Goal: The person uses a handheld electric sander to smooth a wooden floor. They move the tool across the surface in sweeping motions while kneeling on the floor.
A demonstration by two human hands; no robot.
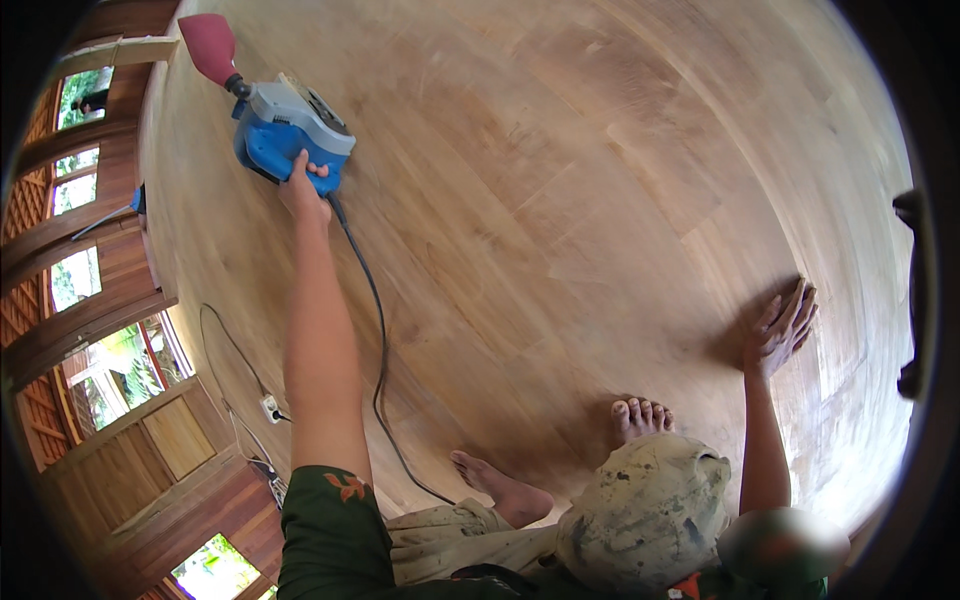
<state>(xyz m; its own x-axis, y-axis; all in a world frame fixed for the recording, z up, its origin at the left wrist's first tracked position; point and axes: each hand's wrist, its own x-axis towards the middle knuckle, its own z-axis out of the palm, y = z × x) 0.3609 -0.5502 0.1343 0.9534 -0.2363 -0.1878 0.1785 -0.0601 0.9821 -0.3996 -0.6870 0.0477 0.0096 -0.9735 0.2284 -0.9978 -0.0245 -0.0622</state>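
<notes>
My left hand point(303, 187) is wrapped around the rear handle of a blue and grey belt sander point(290, 128), at the far left on the wooden floor point(560, 250). A dark red dust bag point(210, 50) sticks out from the sander's far end. From its handle a black power cord point(380, 340) runs back toward my legs. My right hand point(781, 332) lies flat on the boards at the right, fingers stretched out, holding nothing. The sander's underside is mostly hidden from this view.
My bare feet point(505, 490) and bent knee point(645, 505) are at the lower middle. A white socket block point(270, 408) with cables lies by my left arm. Wooden walls with windows point(120, 370) curve along the left; a blue-ended stick point(137, 200) leans there.
</notes>
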